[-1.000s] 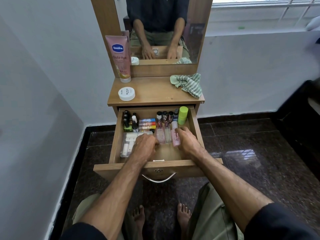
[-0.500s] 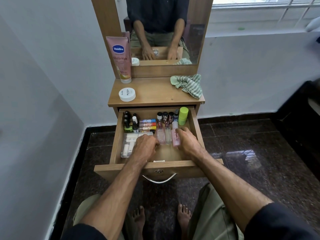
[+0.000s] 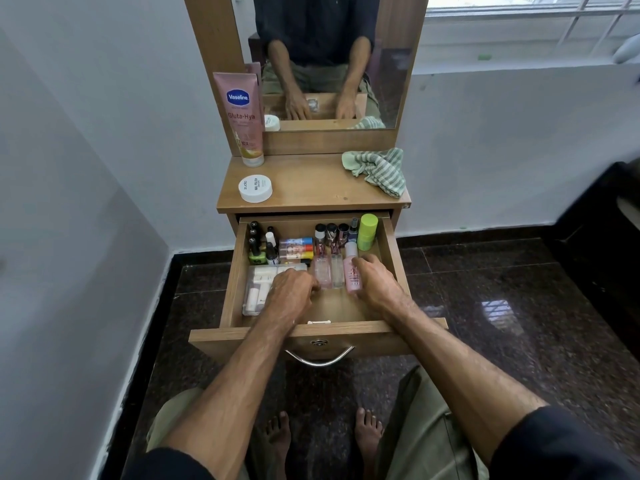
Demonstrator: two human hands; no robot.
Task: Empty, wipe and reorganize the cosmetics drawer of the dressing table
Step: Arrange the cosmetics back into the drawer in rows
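Note:
The wooden drawer (image 3: 393,251) of the dressing table is pulled out. Both hands are inside it. Three small bottles lie side by side in its middle. My right hand (image 3: 377,284) holds the rightmost one, a pink bottle (image 3: 352,277), with the thumb over it. My left hand (image 3: 292,294) rests with relaxed, bent fingers against the clear bottle (image 3: 322,273) at the left of that row. A clear box of white tubes (image 3: 258,289) lies partly under my left wrist. Nail polish bottles (image 3: 256,245), lip balms (image 3: 296,249) and a green bottle (image 3: 367,232) stand along the back.
On the tabletop (image 3: 311,181) stand a pink Vaseline tube (image 3: 240,116), a white jar (image 3: 255,188) and a crumpled striped cloth (image 3: 379,171). A mirror (image 3: 329,64) rises behind. A white wall is at the left. My knees and bare feet are below the drawer front (image 3: 381,341).

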